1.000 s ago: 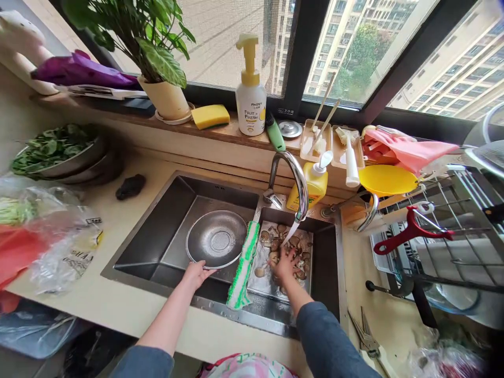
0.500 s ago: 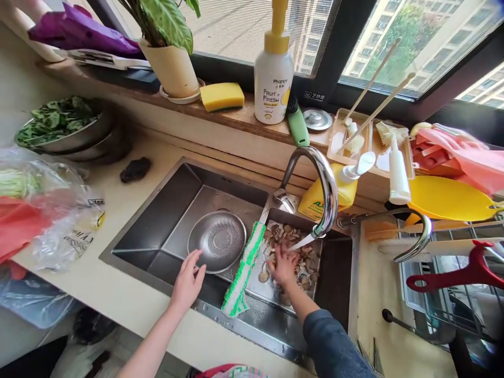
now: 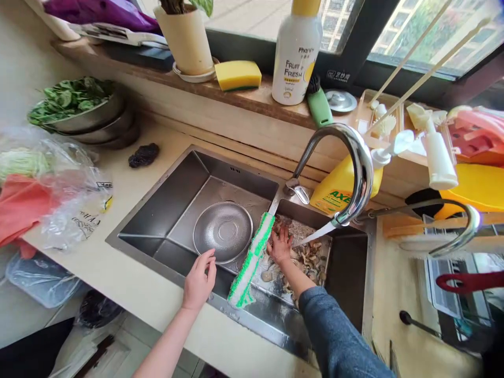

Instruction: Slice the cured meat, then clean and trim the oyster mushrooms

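Observation:
My right hand (image 3: 280,248) lies spread in the right sink basin, among wet brownish mushroom pieces (image 3: 313,257); its fingers are apart and grip nothing. Just to its right, water runs from the curved chrome faucet (image 3: 363,176) onto the mushrooms. Over the front rim of the left basin hovers my left hand (image 3: 199,282), loosely curled with thumb and fingers apart and nothing in it. Beyond its fingertips, a round metal strainer (image 3: 222,231) sits in the left basin (image 3: 157,205). A green and white cloth (image 3: 252,265) is draped over the divider between the basins.
A yellow detergent bottle (image 3: 328,191) stands behind the faucet. Along the sill are a pump bottle (image 3: 293,63), a yellow sponge (image 3: 238,75) and a green brush (image 3: 319,106). Leafy greens fill a metal bowl (image 3: 88,123) at left. A second, thinner faucet (image 3: 472,223) is at right.
The view has shifted, so the sink fixtures appear larger. My right hand has moved leftward across the mushrooms, toward the divider. My left hand stays near the left basin's front rim, a little farther from the strainer.

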The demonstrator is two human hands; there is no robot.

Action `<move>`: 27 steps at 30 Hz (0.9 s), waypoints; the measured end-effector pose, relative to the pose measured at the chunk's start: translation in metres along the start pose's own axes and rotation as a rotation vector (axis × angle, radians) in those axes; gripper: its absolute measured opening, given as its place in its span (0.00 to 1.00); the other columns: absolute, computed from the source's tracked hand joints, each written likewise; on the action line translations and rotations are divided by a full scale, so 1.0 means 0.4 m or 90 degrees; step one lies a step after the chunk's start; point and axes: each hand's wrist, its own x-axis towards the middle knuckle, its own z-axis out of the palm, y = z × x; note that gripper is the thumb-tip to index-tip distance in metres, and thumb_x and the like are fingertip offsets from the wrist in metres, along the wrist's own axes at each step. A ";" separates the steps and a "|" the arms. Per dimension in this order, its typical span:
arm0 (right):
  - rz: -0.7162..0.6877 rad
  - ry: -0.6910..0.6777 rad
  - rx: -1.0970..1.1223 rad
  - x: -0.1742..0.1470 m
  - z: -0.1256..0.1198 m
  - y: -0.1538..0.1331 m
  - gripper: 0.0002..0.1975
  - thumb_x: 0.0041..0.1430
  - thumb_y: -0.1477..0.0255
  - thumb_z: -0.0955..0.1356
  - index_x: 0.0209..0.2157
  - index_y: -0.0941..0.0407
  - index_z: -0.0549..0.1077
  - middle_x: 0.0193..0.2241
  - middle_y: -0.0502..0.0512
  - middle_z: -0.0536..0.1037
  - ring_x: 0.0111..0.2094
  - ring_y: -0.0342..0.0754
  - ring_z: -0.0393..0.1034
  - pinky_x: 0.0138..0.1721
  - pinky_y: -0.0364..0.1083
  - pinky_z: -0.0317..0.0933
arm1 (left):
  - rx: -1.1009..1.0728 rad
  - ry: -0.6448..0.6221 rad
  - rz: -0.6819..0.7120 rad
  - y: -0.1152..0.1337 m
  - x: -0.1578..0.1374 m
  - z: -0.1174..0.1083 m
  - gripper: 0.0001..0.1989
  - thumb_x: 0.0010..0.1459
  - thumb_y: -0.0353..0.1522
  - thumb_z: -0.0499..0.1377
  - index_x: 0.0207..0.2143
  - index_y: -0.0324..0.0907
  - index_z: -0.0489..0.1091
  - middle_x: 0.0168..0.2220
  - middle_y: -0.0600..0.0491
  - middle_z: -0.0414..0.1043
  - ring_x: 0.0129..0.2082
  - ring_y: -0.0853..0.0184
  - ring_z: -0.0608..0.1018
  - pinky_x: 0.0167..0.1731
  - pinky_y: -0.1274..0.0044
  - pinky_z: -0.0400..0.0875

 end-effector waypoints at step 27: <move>-0.013 -0.098 -0.032 -0.234 0.036 0.071 0.40 0.52 0.49 0.61 0.62 0.48 0.46 0.64 0.58 0.42 0.63 0.68 0.29 0.56 0.68 0.25 | -0.053 -0.218 0.327 0.137 -0.030 0.002 0.15 0.57 0.31 0.50 0.46 0.44 0.67 0.45 0.47 0.71 0.47 0.61 0.72 0.51 0.67 0.66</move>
